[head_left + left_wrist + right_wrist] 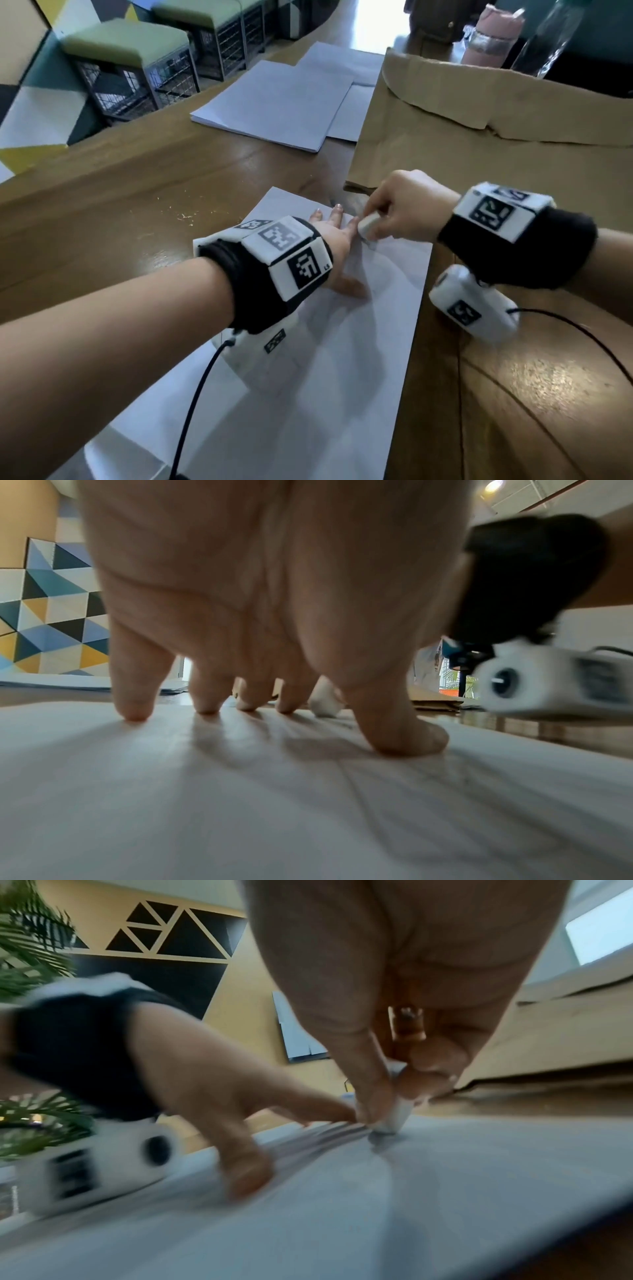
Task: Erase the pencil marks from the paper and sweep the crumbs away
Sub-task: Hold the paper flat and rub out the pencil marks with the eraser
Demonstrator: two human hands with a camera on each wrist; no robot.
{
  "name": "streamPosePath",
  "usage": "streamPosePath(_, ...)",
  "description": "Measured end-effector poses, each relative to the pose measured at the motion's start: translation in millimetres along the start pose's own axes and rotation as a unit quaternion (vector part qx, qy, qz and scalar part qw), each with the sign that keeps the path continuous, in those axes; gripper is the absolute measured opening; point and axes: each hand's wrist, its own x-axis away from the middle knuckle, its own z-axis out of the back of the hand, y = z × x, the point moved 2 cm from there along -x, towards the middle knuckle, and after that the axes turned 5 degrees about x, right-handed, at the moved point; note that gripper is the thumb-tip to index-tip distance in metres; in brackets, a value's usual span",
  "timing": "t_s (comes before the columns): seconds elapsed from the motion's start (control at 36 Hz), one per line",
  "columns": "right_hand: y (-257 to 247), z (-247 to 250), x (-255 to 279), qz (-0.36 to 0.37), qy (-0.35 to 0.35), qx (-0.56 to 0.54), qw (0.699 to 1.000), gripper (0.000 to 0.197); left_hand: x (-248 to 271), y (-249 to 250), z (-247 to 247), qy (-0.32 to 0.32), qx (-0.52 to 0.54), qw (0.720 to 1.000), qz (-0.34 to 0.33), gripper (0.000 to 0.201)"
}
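Left hand (337, 253) flat, fingers spread, pinning paper (308, 359) to bench (137, 212). Right hand (404, 209) pinches eraser (368, 224), rubbing marks near paper's far edge. Erasing step; sweeping crumbs likely follows.

white paper (342, 342) | brown envelope (479, 164) (kraft) | green stools (126, 41) — multicoloured triangle wall (51, 610)

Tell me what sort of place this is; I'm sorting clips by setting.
Probably an office lounge or study space: a wooden table with a stack of paper, green cushioned stools, and a geometric patterned wall.
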Motion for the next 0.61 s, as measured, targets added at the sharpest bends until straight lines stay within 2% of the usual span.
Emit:
streamPosePath(0.06,1.0,-5.8,13.7,0.018,-0.009,0.013,1.0,0.016,-0.2,-0.7,-0.4,-0.002,-0.001,1.0,0.0,0.106)
streamPosePath(0.14,3.1,-6.3,34.6,0.04,-0.1,0.026,0.994,0.015,-1.6,-0.4,0.3,-0.003,-0.006,1.0,0.006,0.105)
streamPosePath(0.19,5.0,-2.7,32.1,0.027,-0.147,0.02,0.989,0.017,-1.8,0.5,0.7,-0.005,-0.009,1.0,0.006,0.105)
streamPosePath(0.22,5.8,-0.5,25.7,0.009,-0.142,0.003,0.99,0.016,-1.7,0.7,1.0,-0.006,-0.01,1.0,0.005,0.106)
streamPosePath(0.31,8.7,1.8,2.3,-0.036,-0.06,-0.057,0.996,0.01,-0.1,0.4,1.0,-0.003,-0.008,1.0,0.002,0.106)
streamPosePath(0.39,10.1,-4.5,4.1,-0.026,-0.031,-0.067,0.997,0.01,0.2,-0.3,0.7,0.003,-0.016,1.0,0.002,0.105)
streamPosePath(0.44,10.7,-8.4,19.2,-0.002,-0.047,-0.045,0.998,0.01,-0.2,-0.6,0.0,0.003,-0.015,1.0,0.001,0.104)
streamPosePath(0.56,11.8,-5.4,31.0,0.008,-0.143,-0.028,0.989,0.005,-3.4,-1.3,0.0,0.0,-0.02,1.0,-0.001,0.106)
streamPosePath(0.61,13.0,-1.9,17.7,-0.016,-0.127,-0.057,0.99,0.007,-3.5,-1.9,0.0,0.002,-0.018,1.0,-0.001,0.108)
